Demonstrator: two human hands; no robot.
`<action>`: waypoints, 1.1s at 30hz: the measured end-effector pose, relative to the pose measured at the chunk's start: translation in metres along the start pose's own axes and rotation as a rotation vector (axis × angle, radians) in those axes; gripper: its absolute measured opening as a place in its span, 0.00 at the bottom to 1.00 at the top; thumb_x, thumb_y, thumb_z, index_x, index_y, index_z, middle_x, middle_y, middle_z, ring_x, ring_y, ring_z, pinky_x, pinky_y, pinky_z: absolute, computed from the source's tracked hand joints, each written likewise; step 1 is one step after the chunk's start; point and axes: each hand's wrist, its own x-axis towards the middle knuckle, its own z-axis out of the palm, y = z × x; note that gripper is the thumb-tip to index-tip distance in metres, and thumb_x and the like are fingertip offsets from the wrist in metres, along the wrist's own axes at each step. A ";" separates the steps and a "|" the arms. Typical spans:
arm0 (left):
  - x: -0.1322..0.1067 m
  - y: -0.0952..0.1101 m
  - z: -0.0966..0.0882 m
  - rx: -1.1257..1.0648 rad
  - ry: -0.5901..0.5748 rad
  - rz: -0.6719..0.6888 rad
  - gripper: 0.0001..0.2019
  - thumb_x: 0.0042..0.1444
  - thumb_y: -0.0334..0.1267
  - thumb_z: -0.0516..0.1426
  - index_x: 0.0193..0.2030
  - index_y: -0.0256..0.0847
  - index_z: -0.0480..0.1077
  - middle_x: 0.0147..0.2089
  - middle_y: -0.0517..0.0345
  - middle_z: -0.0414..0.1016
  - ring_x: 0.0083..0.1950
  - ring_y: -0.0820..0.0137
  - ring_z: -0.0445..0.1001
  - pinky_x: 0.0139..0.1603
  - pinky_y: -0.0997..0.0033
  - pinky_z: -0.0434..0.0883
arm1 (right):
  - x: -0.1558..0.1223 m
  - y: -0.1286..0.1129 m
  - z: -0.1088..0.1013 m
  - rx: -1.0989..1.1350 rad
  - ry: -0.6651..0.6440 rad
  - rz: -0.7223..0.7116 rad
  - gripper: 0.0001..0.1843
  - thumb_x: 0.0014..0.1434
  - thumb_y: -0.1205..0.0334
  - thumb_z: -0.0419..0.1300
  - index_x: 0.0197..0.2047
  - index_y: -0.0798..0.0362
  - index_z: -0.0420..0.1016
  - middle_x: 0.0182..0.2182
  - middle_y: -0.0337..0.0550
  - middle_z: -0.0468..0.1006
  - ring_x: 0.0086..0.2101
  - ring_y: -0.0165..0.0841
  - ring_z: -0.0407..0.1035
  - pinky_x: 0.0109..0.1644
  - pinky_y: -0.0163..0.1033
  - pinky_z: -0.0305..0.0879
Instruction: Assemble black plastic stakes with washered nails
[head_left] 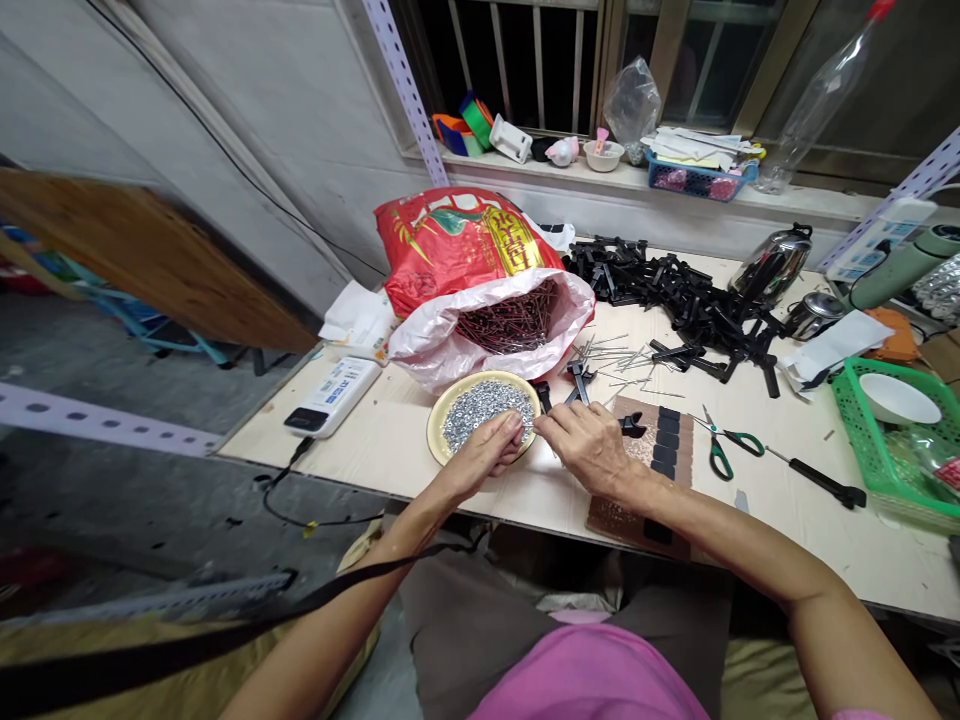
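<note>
My left hand is closed in a pinch at the near right rim of a yellowish bowl filled with small shiny metal pieces. Close beside it, my right hand is also pinched, its fingertips almost meeting the left ones. Whatever lies between the fingers of either hand is too small to make out. A black plastic piece shows just right of my right hand; I cannot tell if it is held. Another black piece lies behind that hand, near loose thin metal rods.
Behind the bowl, a red sack lies open, full of thin brownish rods. Black plastic parts are heaped at the back. Green-handled scissors, a black-handled screwdriver and a green basket are at right; a white power bank is at left.
</note>
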 end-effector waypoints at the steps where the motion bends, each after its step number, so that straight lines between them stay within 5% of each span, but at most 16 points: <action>1: 0.000 0.000 0.000 0.025 0.010 0.014 0.27 0.48 0.67 0.53 0.27 0.44 0.51 0.22 0.71 0.44 0.20 0.80 0.40 0.18 0.79 0.40 | 0.000 0.000 0.000 0.001 0.003 0.004 0.15 0.69 0.66 0.49 0.32 0.52 0.72 0.25 0.38 0.71 0.28 0.31 0.59 0.32 0.39 0.46; 11: -0.001 0.001 0.000 0.226 0.022 0.075 0.27 0.51 0.68 0.48 0.26 0.44 0.52 0.22 0.69 0.45 0.21 0.77 0.43 0.18 0.76 0.44 | -0.003 0.003 0.005 0.075 -0.046 0.004 0.16 0.70 0.64 0.47 0.32 0.53 0.71 0.25 0.39 0.70 0.28 0.30 0.60 0.33 0.38 0.46; 33: 0.000 0.001 -0.002 0.239 -0.017 0.093 0.27 0.51 0.68 0.47 0.26 0.44 0.52 0.23 0.68 0.47 0.21 0.77 0.45 0.19 0.76 0.45 | -0.009 0.004 0.013 0.198 -0.106 0.044 0.16 0.69 0.62 0.48 0.33 0.53 0.73 0.25 0.38 0.71 0.28 0.29 0.64 0.32 0.36 0.51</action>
